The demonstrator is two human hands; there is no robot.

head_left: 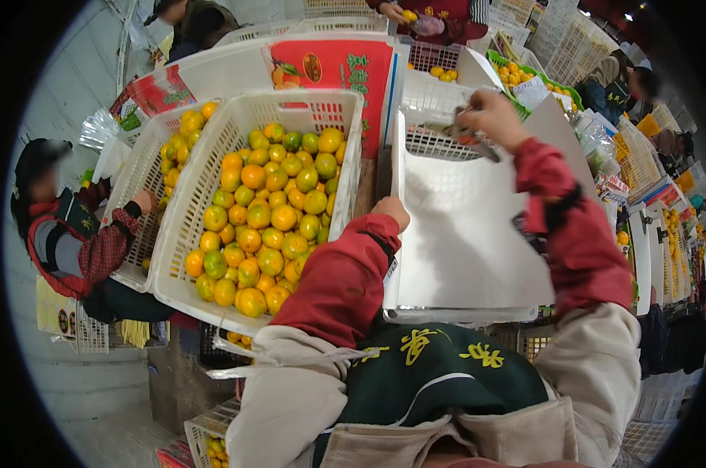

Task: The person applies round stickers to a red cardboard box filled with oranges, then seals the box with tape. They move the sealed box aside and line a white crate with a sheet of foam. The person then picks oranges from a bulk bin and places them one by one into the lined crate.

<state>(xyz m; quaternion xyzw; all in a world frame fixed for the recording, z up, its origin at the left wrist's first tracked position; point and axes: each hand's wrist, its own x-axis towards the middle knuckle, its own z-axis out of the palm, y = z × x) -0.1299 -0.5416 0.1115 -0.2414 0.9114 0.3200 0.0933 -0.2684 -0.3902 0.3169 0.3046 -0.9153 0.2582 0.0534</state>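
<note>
1. White sheet (pixel 470 242): lies inside the white crate (pixel 466 314) in front of me, covering most of it from the near edge up. Slotted part shows bare at the far edge. Grey shadow across the sheet.
2. My right hand (pixel 489 117): over the crate's far right corner, fingers curled round a dark metallic tool (pixel 487 150). Blurred, can't tell the exact type.
3. My left hand (pixel 392 210): at the crate's left edge, knuckles up, fingers bent. Fingertips hidden, so can't tell whether they grip the rim.
4. Left of that: fruit crate (pixel 357 136), white, slotted, standing tilted in view. Loaded with orange and green-tinged citrus (pixel 275 210), heaped from far edge to near edge.
5. Past its left edge: another slotted crate (pixel 134 175), citrus toward its far end. Co-worker (pixel 80 222) there, one hand over it.
6. Beyond the fruit crate's far edge: red printed board (pixel 329 62).
7. Farther out: second person (pixel 450 23) holding a fruit and a clear bag (pixel 429 25).
</note>
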